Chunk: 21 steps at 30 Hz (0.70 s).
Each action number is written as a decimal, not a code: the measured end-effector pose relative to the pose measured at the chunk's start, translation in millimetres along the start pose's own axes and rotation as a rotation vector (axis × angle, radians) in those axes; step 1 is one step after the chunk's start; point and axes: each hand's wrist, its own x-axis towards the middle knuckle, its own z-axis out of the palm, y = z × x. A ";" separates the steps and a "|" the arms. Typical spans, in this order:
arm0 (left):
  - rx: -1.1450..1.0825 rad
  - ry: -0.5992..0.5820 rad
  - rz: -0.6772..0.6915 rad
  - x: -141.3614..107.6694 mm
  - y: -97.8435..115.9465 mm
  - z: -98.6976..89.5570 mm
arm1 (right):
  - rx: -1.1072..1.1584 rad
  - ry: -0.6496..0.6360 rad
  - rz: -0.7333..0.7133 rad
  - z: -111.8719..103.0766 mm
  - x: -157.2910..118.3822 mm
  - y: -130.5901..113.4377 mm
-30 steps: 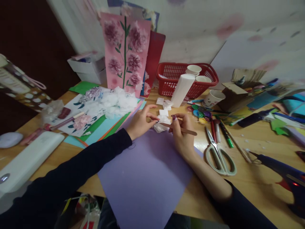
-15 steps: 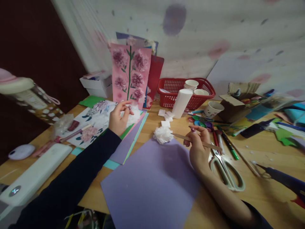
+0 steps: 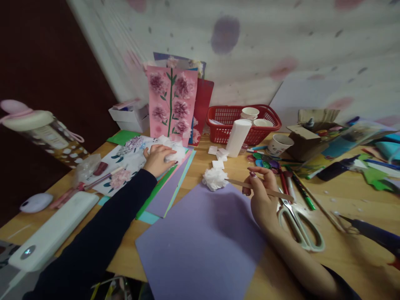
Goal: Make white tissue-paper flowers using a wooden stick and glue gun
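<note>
My left hand rests on a loose pile of white tissue paper, fingers spread over its near side; some fingertips are hidden. My right hand pinches a flat wooden craft stick that points left. Its tip is beside a fluffy white tissue-paper flower, and I cannot tell whether they touch. The flower sits at the top corner of a purple paper sheet. Small white paper squares lie just behind it, near an upright white roll.
Scissors, pens and a dark glue gun lie on the right. A red basket with paper cups stands at the back. Pink flower artwork leans against the wall. A white elongated device and a bottle are on the left.
My left hand has come down from above the white tissue pile onto it, its fingers spreading. My right hand keeps the craft stick in nearly the same place beside the flower.
</note>
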 end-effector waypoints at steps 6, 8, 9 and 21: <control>-0.079 0.163 -0.070 3.0 -2.3 0.2 | -0.013 -0.072 -0.032 1.4 -0.4 -0.1; -0.120 0.200 -0.043 3.7 -5.4 2.7 | -0.039 -0.137 -0.044 5.4 -1.5 -0.5; -0.136 0.208 -0.031 3.7 -6.7 4.4 | -0.056 -0.168 -0.048 8.0 -2.2 -0.5; -0.212 0.190 -0.078 1.8 -3.9 10.3 | -0.461 -0.234 -0.203 23.0 -5.1 5.8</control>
